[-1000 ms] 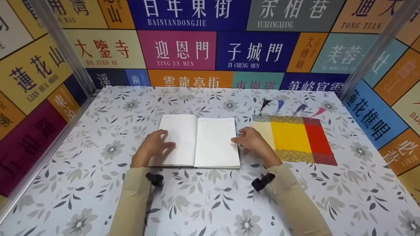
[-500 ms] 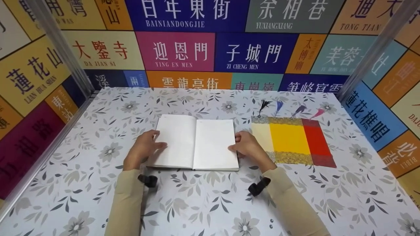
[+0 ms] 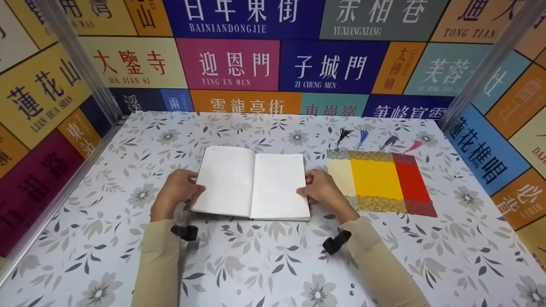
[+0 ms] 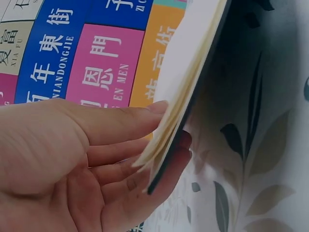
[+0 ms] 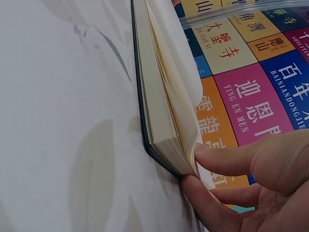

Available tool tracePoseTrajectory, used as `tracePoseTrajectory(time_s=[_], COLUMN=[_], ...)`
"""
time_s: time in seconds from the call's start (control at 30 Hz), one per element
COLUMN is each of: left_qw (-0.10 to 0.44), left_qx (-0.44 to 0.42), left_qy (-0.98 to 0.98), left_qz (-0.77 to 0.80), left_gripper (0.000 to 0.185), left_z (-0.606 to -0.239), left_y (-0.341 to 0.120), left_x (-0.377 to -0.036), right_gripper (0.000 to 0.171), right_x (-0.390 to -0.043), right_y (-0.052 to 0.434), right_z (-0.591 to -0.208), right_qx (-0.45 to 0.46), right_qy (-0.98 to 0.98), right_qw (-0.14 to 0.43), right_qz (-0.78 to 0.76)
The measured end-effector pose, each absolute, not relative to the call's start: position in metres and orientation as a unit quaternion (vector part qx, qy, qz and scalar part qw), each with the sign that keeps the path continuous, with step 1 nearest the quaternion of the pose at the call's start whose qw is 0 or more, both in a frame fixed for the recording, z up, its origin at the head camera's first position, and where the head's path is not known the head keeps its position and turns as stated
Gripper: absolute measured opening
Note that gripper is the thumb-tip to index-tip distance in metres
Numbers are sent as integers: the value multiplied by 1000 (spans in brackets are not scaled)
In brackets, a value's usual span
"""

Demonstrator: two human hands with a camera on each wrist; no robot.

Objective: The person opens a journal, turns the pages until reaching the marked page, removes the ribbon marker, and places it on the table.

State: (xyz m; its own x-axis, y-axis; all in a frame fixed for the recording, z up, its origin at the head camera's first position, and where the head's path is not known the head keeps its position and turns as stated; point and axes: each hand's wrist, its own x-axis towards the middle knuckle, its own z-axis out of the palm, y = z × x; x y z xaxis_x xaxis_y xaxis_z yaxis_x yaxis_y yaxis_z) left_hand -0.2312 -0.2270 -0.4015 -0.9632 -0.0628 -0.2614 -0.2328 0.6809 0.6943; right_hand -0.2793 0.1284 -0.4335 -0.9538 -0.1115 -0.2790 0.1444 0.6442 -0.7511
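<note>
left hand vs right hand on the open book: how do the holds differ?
The left hand holds the book at its left edge, fingers under the dark cover and thumb on the pages, that side lifted off the table. The right hand is at the right edge, thumb against the pages' fore-edge and a finger at the cover's lower corner; that side lies nearly flat. Both pinch an outer edge; both wrists carry cameras.

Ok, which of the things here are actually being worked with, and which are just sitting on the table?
In use:
- notebook, lying open
- left hand, gripping its left edge, cover lifted a little off the table
- right hand, pinching the page edges on the right

Lying about:
- bookmarks, a row of cream, yellow and red cards with tassels, right of the notebook
</note>
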Motion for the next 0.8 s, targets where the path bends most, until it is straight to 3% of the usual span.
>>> tracePoseTrajectory(time_s=[0.43,0.8], left_qw=[87,42], left_qx=[-66,-6], left_qy=[907,891], left_qz=[407,453], left_gripper=[52,48], left_z=[-383,-370], left_y=[-225,-214], left_x=[-229,-226], right_gripper=[64,62], right_x=[-279,-281], right_y=[131,133], right_z=[-432,-433], right_qx=[16,7], right_qy=[882,887], right_qw=[160,161], right_qz=[-443,-432])
